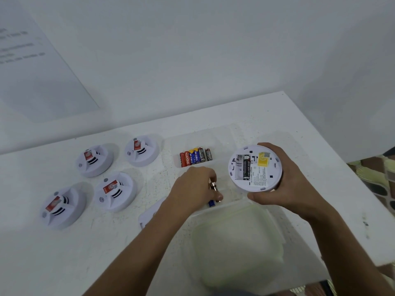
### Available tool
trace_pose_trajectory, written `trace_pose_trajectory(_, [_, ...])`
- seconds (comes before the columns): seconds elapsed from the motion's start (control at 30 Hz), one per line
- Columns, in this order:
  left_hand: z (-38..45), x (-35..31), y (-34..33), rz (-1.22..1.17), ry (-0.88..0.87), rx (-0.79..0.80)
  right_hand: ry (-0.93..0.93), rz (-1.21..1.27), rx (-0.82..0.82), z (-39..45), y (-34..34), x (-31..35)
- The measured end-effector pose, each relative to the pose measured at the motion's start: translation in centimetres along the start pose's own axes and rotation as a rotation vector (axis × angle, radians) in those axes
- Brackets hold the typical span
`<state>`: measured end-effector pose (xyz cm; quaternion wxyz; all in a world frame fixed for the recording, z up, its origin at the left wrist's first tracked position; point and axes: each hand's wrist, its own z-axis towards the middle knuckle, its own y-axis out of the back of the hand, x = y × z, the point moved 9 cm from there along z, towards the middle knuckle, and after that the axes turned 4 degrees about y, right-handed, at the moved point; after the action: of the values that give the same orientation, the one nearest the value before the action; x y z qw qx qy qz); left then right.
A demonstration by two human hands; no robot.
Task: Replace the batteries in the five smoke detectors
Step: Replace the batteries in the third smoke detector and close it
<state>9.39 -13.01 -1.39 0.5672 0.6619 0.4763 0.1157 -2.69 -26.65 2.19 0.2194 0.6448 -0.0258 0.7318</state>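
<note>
One detector open in hand, four waiting on the white table point(277, 116).

At the left, four round white plastic smoke detectors point(95, 160) with red labels sit face up in two pairs on the tabletop. Just right of them a row of loose AA batteries point(195, 157), orange, blue and black, lies in a clear tray. The left hand point(193, 186) reaches down nearby, its fingers curled around a gold-tipped battery point(214, 187). Below sits a pale translucent plastic container point(237, 238). At the right, the right hand point(286, 182) grips the fifth round white detector point(255, 168) by its rim, underside up, one black battery point(246, 167) seated in its open compartment.
</note>
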Motion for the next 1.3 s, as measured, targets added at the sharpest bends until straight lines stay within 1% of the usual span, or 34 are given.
trace_pose_trajectory(0.07, [-0.5, 0.0, 0.5, -0.083, -0.019, -0.049, 0.001, -0.003, 0.005, 0.0, -0.1, 0.1])
trace_pose_trajectory(0.13, [-1.4, 0.2, 1.9, -0.196, -0.018, -0.144, 0.005, -0.006, 0.015, 0.1, -0.3, 0.3])
trace_pose_trajectory(0.2, [-2.7, 0.3, 4.5, -0.343, -0.031, -0.322, 0.013, -0.014, 0.025, 0.1, -0.5, 0.5])
trace_pose_trajectory(0.27, [-4.7, -0.1, 7.3, -0.446, -0.095, -0.53, 0.029, -0.018, 0.042, 0.3, -0.9, 0.8])
trace_pose_trajectory(0.3, [-5.7, -0.6, 8.3, -0.461, -0.138, -0.595, 0.036, -0.017, 0.055, 0.4, -1.2, 1.0])
trace_pose_trajectory(0.33, [-6.4, -1.1, 8.8, -0.466, -0.182, -0.628, 0.045, -0.017, 0.068, 0.6, -1.6, 1.1])
trace_pose_trajectory(0.43, [-7.5, -2.0, 8.8, -0.463, -0.284, -0.655, 0.075, -0.02, 0.099, 1.2, -3.1, 1.8])
trace_pose_trajectory(0.5, [-7.7, -1.7, 8.6, -0.419, -0.309, -0.685, 0.088, -0.018, 0.116, 1.5, -4.0, 2.0])
trace_pose_trajectory(0.57, [-8.2, -1.5, 8.5, -0.3, -0.338, -0.74, 0.088, 0.002, 0.131, 1.8, -4.8, 2.0])
trace_pose_trajectory(0.63, [-9.2, -1.8, 8.1, -0.147, -0.416, -0.809, 0.094, 0.014, 0.137, 2.0, -5.4, 2.2])
trace_pose_trajectory(0.7, [-10.0, -1.7, 7.6, -0.101, -0.486, -0.848, 0.106, 0.008, 0.132, 2.3, -5.8, 2.4])
trace_pose_trajectory(0.83, [-9.9, -0.5, 7.2, -0.176, -0.503, -0.789, 0.122, 0.029, 0.129, 2.8, -6.0, 2.3])
trace_pose_trajectory(0.9, [-9.4, 0.0, 7.1, -0.231, -0.486, -0.723, 0.13, 0.039, 0.14, 3.0, -6.2, 2.3])
trace_pose_trajectory(0.93, [-9.1, 0.4, 7.1, -0.3, -0.465, -0.678, 0.132, 0.044, 0.143, 3.1, -6.4, 2.4])
trace_pose_trajectory(1.03, [-8.5, 1.7, 7.3, -0.533, -0.362, -0.581, 0.137, 0.044, 0.163, 3.5, -6.9, 2.8])
trace_pose_trajectory(1.1, [-8.2, 2.5, 7.6, -0.646, -0.248, -0.525, 0.147, 0.034, 0.169, 3.7, -7.1, 3.1])
trace_pose_trajectory(1.2, [-7.5, 3.8, 7.0, -0.831, -0.062, -0.34, 0.156, 0.029, 0.185, 3.9, -7.5, 3.6])
trace_pose_trajectory(1.27, [-7.4, 4.3, 6.5, -0.915, -0.021, -0.248, 0.152, 0.034, 0.208, 3.8, -8.0, 3.8])
trace_pose_trajectory(1.3, [-7.5, 4.5, 6.4, -0.95, -0.01, -0.229, 0.148, 0.033, 0.217, 3.8, -8.2, 3.8])
